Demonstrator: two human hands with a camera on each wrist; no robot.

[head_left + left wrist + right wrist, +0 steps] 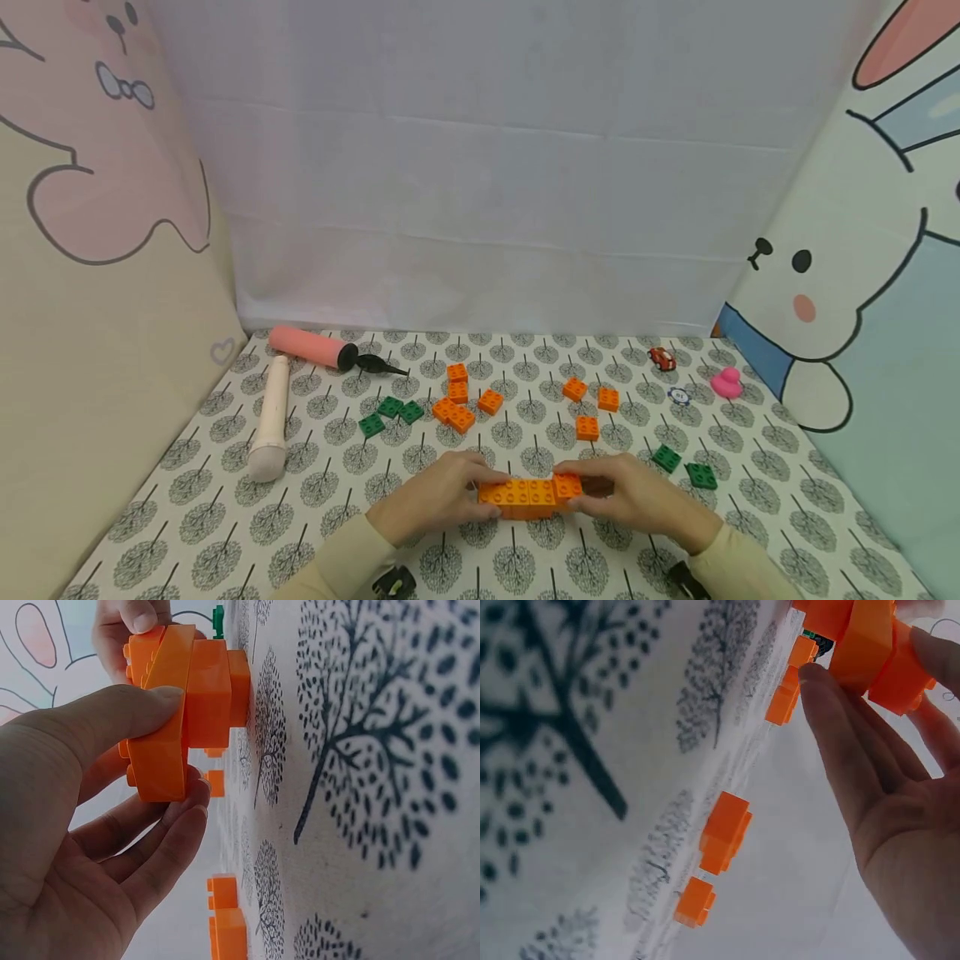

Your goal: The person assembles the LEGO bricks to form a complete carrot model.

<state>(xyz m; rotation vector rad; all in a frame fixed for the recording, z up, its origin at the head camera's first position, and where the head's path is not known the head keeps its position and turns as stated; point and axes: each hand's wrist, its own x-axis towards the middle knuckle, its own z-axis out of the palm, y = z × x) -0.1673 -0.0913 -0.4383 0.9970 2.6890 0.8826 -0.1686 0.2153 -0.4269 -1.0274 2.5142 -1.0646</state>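
An orange toy-brick build (517,497) of stacked studded bricks stands on the patterned cloth between both hands. Its upper row juts out past the narrower layers below, as the left wrist view shows. My left hand (452,492) grips the left end of that row, thumb on the near side and fingers on the far side. At the other end my right hand (630,493) pinches a square orange brick (567,487) between thumb and fingers. In the right wrist view this end brick (901,675) sits at the end of the row, partly covered by the thumb.
Behind the build lie several loose orange bricks (461,418). Green bricks (371,425) are on the left and more green bricks (702,476) on the right. Farther off are a pink cylinder (309,346), a pale microphone-shaped object (272,417), a red toy car (662,359) and a pink duck (726,382).
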